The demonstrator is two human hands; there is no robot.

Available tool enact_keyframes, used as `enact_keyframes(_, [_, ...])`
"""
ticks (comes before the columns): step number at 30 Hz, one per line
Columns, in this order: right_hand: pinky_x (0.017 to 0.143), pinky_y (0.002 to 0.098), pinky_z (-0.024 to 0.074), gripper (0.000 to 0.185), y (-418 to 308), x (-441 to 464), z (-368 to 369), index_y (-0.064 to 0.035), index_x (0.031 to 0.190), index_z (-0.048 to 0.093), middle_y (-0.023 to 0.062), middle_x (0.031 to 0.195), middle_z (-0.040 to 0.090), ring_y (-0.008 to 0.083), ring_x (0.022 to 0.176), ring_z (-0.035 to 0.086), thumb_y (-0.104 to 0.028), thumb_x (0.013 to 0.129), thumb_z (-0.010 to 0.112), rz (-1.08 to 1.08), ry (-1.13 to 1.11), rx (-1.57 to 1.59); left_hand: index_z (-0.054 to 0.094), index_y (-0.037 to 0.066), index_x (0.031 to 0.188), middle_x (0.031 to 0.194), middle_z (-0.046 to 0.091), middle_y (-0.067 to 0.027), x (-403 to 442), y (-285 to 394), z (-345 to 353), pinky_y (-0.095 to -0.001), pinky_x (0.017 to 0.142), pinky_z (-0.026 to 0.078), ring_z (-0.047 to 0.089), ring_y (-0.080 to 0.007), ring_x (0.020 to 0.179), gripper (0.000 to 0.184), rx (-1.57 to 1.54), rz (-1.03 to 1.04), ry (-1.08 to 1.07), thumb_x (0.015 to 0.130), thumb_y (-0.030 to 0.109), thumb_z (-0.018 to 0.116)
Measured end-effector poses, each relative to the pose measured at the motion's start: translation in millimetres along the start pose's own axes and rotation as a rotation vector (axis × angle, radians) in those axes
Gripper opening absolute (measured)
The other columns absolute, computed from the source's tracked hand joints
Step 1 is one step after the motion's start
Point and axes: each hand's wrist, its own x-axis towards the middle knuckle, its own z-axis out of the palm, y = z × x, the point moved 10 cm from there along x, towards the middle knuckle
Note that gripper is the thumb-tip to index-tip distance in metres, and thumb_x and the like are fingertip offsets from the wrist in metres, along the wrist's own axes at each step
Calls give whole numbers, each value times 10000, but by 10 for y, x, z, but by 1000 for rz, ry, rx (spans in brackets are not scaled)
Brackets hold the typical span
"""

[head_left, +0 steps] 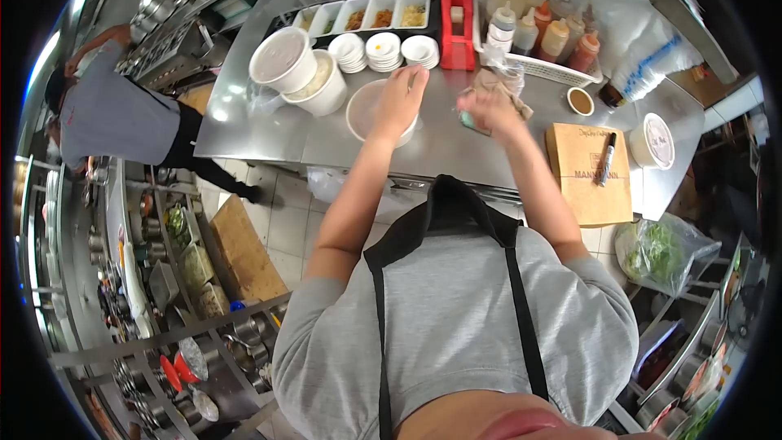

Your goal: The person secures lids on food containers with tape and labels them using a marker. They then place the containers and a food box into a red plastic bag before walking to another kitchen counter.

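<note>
My left hand (399,103) lies over a round white tub with a translucent lid (364,107), its fingers stretched out. Part of the tub is hidden under that hand and wrist. To the right, my right hand (492,111) is at the near side of a crumpled brown cloth (515,94). Motion smears its fingers, so I cannot tell whether it grips the cloth. Two more white tubs stand left of my left hand: a lidded one (282,57) rests tilted on a tub of pale food (318,90).
Stacked small white dishes (383,50), topping trays (381,12), a red holder (458,33) and a basket of sauce bottles (538,65) line the back. At right are a sauce cup (580,101), brown paper package (588,187), marker (608,159) and labelled tub (652,141). A person (122,106) stands left.
</note>
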Motion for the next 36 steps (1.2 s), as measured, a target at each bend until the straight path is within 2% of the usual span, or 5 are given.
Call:
enact_keyframes(8, [556, 227, 413, 228, 459, -871, 245, -29, 759, 655, -4, 660, 603, 69, 615, 513, -255, 751, 686, -12, -89, -179, 649, -1, 819, 824, 601, -262, 1023, -422, 1013, -452, 745, 430, 574, -399, 869, 647, 360, -162, -268, 784, 604, 424])
enact_keyframes(21, [610, 285, 461, 168, 456, -752, 124, -33, 761, 663, 56, 688, 651, 121, 638, 587, -190, 712, 626, -174, -101, -369, 658, 38, 813, 803, 617, -201, 1205, -484, 1295, -435, 700, 450, 592, -359, 778, 319, 663, 146, -180, 760, 348, 604])
enact_keyframes(27, [389, 193, 209, 170, 381, -723, 260, -66, 676, 607, -63, 535, 438, 8, 444, 332, -193, 754, 690, 47, -267, -149, 625, 17, 734, 765, 612, -198, 1271, -291, 841, -438, 682, 451, 581, -365, 781, 367, 668, 146, -171, 721, 384, 633])
enact_keyframes(31, [388, 212, 195, 291, 262, -704, 519, -73, 600, 551, -75, 504, 396, 14, 428, 296, -274, 770, 676, 50, -340, -68, 627, 20, 822, 739, 632, -55, 1150, -44, -17, -271, 650, 477, 597, -126, 681, 380, -164, -167, -176, 726, 384, 679])
enact_keyframes(36, [400, 212, 181, 363, 432, -491, 857, -70, 562, 517, -78, 457, 349, 20, 421, 280, -315, 788, 660, 28, -248, 117, 531, 28, 1049, 834, 592, -32, 857, -136, -707, -231, 651, 481, 565, -97, 746, 374, -364, -254, -203, 762, 222, 672])
